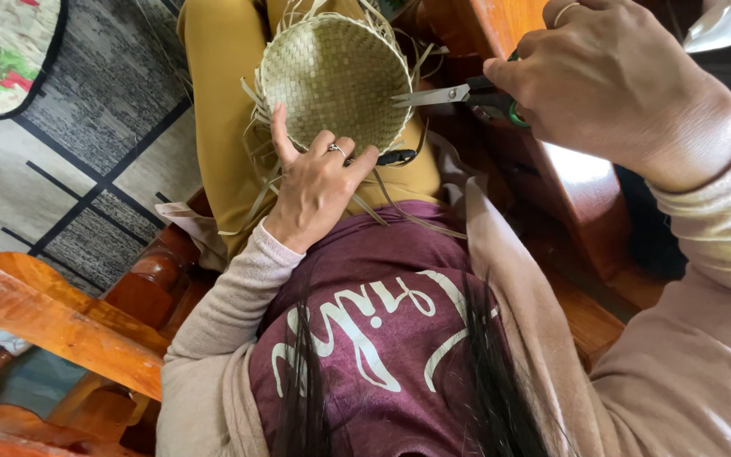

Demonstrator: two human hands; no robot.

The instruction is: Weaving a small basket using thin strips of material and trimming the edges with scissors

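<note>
Head view: the left hand (315, 190) grips the rim of the woven basket (334, 80) resting on the lap, while the right hand (611, 80) is closed around scissors (458, 95), blades parted at the basket's edge. Trimming 1 stray strip (255, 161) at a time, close to the weave, seems wisest.

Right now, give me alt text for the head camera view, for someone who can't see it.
A seated person's left hand steadies a small round woven basket on their lap while the right hand holds scissors, blades at the basket's rim among loose straw ends. Wooden chair arms flank the lap; a patterned rug lies below.
</note>
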